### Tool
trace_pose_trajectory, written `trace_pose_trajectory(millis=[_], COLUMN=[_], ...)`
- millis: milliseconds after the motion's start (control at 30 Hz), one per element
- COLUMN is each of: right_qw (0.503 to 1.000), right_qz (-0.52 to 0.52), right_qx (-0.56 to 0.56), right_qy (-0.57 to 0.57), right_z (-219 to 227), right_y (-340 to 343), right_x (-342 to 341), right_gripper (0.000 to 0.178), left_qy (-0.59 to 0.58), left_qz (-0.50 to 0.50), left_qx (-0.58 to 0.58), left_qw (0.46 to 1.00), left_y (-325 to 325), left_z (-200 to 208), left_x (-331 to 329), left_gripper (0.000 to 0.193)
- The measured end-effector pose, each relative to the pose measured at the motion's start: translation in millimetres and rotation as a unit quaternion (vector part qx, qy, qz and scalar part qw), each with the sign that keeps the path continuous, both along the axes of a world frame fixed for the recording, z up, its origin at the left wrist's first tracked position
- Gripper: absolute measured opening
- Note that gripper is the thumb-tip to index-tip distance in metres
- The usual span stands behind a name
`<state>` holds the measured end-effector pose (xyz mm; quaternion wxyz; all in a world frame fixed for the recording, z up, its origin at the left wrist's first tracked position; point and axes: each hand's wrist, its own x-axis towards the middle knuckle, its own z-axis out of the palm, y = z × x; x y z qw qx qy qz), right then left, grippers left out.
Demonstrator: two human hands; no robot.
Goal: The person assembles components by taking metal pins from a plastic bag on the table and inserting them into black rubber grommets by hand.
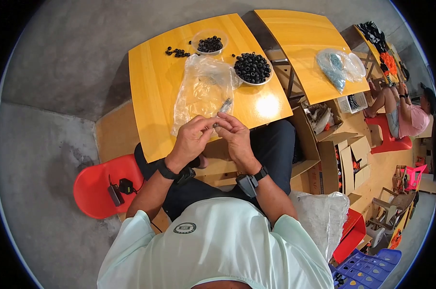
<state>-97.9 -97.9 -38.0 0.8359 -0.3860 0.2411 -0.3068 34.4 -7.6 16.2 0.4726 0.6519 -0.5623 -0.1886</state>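
Note:
My left hand (pixel 193 137) and my right hand (pixel 236 137) meet over the table's near edge. Their fingertips are pinched together around something small and dark that I cannot make out. Just beyond them a clear plastic bag (pixel 191 98) lies flat on the yellow table (pixel 150 86). A small silvery-grey item (pixel 225 105) rests at the bag's right side, close to my right fingers. Farther back, one clear bowl (pixel 194 38) holds some small black ring-shaped pieces (pixel 210 45). A second bowl (pixel 261 83) at the right is heaped with the same kind of pieces.
Loose black pieces (pixel 178 52) lie beside the far bowl. A second yellow table (pixel 304 38) bears a bag of bluish material (pixel 333 70). Open cardboard boxes (pixel 348 164) stand at my right, a red stool (pixel 95 190) at my left. Another person (pixel 410 115) sits far right.

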Motion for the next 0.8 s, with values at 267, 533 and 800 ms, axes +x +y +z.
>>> trace_pose_trajectory(millis=[267,533,800], right_qw=[0.993,0.986,0.979], right_qz=[0.060,0.119,0.131], right_qx=[0.093,0.100,0.155], right_qy=[-0.044,-0.054,-0.027], right_z=[-7.4,-8.2,-4.3], right_y=[-4.1,-5.9,-4.3], right_x=[-5.7,-11.9,-12.9], right_gripper=[0.048,0.051,0.037], left_qy=[-0.070,-0.023,-0.027], left_qz=[-0.017,-0.113,-0.098], left_qx=[-0.013,0.063,0.053], left_qw=[0.997,0.991,0.993], left_y=[3.6,2.2,0.9], left_z=[12.2,12.3,6.1], left_x=[10.7,15.5,15.0], left_gripper=[0.039,0.042,0.038])
